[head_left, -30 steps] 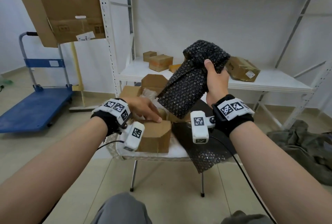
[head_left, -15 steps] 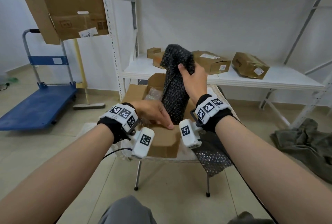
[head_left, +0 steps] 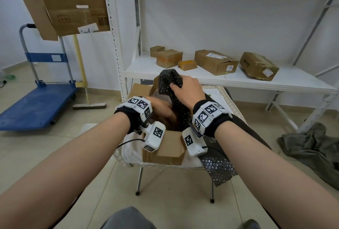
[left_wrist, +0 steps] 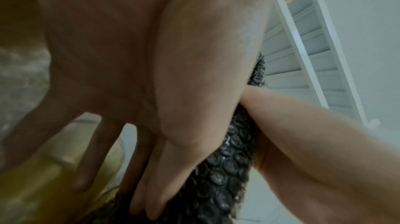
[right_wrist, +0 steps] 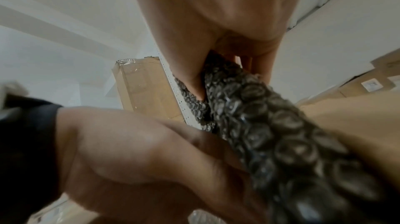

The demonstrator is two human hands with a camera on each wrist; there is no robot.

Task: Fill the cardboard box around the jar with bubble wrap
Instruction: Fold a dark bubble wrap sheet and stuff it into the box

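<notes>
Right hand: fingers and thumb clamped round the upper part of the black bubble wrap, above the cardboard box.
Left hand: inside the box's open top, fingers straight and spread, their tips resting against the wrap's lower part.
Black bubble wrap: bunched into a near-upright roll, lower end down inside the box, top sticking out above it.
Cardboard box: flaps open, on a small cloth-covered stool.
Jar: yellowish, blurred, under the left fingers inside the box.
Second bubble wrap sheet: hangs off the stool just right of the box.
Shelf: behind the box, carrying several parcels.
</notes>
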